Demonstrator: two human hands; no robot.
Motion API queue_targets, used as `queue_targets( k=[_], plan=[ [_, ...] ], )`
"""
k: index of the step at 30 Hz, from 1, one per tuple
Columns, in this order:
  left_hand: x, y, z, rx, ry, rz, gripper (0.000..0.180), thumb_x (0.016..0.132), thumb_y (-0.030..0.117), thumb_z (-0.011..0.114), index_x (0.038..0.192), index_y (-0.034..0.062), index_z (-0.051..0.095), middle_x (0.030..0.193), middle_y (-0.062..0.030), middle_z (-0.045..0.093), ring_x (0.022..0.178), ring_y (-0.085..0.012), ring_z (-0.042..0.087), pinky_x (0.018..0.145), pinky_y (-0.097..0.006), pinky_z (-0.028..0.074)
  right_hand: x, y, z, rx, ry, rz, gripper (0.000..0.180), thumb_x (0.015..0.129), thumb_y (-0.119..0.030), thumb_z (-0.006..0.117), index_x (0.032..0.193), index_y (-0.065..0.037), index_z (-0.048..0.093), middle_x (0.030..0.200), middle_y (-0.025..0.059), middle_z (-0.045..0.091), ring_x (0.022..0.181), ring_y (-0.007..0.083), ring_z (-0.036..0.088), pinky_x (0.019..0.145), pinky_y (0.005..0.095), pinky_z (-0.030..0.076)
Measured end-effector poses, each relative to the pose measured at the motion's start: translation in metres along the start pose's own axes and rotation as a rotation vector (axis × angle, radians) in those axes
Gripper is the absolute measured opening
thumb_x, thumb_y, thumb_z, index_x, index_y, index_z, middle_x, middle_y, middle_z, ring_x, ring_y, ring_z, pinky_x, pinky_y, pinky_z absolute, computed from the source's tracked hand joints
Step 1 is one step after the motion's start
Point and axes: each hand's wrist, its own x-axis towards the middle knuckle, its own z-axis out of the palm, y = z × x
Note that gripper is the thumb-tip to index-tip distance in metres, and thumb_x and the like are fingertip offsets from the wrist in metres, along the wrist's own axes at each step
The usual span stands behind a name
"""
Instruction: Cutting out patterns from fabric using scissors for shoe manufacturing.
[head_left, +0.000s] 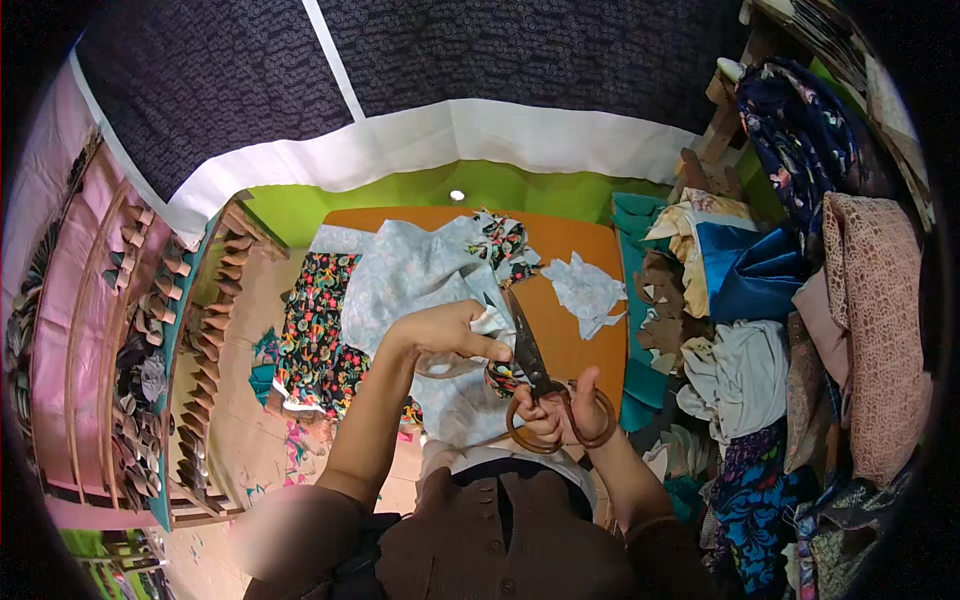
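Note:
My left hand [450, 330] pinches an edge of patterned fabric [318, 305], black with bright flowers on one face and pale on the other. The cloth spreads over an orange tabletop [575, 240] and hangs down toward my lap. In my right hand [565, 415] are large scissors [526, 350], with dark blades and brown ring handles. Their blades point away from me and stand apart, just right of my left fingers and close to the held cloth. A crumpled pale scrap [585, 293] lies on the tabletop to the right.
Heaped fabrics [740, 370] and a blue satin piece [750, 265] crowd the right side. On the left stands a rack [170, 370] with rows of shoe-shaped wooden forms [205, 365]. Small offcuts [295, 445] litter the floor. A dark curtain with a white border [480, 130] hangs behind the table.

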Motion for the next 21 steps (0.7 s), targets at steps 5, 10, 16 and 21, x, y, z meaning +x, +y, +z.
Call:
queue_targets(
  k=[5, 10, 16, 21],
  plan=[
    [0.004, -0.01, 0.015, -0.099, 0.12, 0.16, 0.033, 0.073, 0.03, 0.067, 0.088, 0.0019, 0.057, 0.076, -0.0036, 0.055, 0.069, -0.0096, 0.048, 0.063, -0.025, 0.041, 0.006, -0.003, 0.004, -0.177, 0.198, -0.105, 0.077, 0.063, -0.077, 0.039, 0.096, -0.007, 0.039, 0.072, -0.0049, 0.03, 0.05, 0.0016, 0.022, 0.041, 0.0151, 0.018],
    [0.005, -0.039, 0.038, 0.229, 0.925, 0.473, 0.049, 0.073, 0.02, 0.064, 0.114, 0.0023, 0.044, 0.112, -0.0163, 0.044, 0.105, -0.0275, 0.042, 0.088, -0.034, 0.034, 0.019, -0.004, 0.007, -0.366, 0.39, -0.177, 0.066, 0.069, -0.069, 0.046, 0.093, -0.008, 0.042, 0.068, -0.0064, 0.03, 0.051, 0.0007, 0.024, 0.042, 0.0149, 0.018],
    [-0.008, -0.024, 0.061, 0.254, 1.141, 0.439, 0.026, 0.071, 0.007, 0.066, 0.092, -0.0007, 0.053, 0.094, -0.0127, 0.054, 0.084, -0.0242, 0.054, 0.072, -0.03, 0.043, 0.045, 0.008, 0.015, -0.423, 0.461, -0.183, 0.062, 0.072, -0.067, 0.045, 0.094, -0.009, 0.042, 0.066, -0.0077, 0.031, 0.051, 0.0005, 0.027, 0.041, 0.0151, 0.02],
    [-0.01, -0.035, 0.049, 0.121, 1.147, 0.462, 0.013, 0.077, 0.004, 0.06, 0.088, -0.0013, 0.056, 0.079, -0.0117, 0.057, 0.07, -0.0185, 0.059, 0.062, -0.027, 0.046, 0.068, 0.024, 0.018, -0.396, 0.521, -0.188, 0.055, 0.077, -0.062, 0.043, 0.095, -0.01, 0.044, 0.067, -0.0071, 0.035, 0.052, 0.0002, 0.033, 0.044, 0.0141, 0.024]
  ],
)
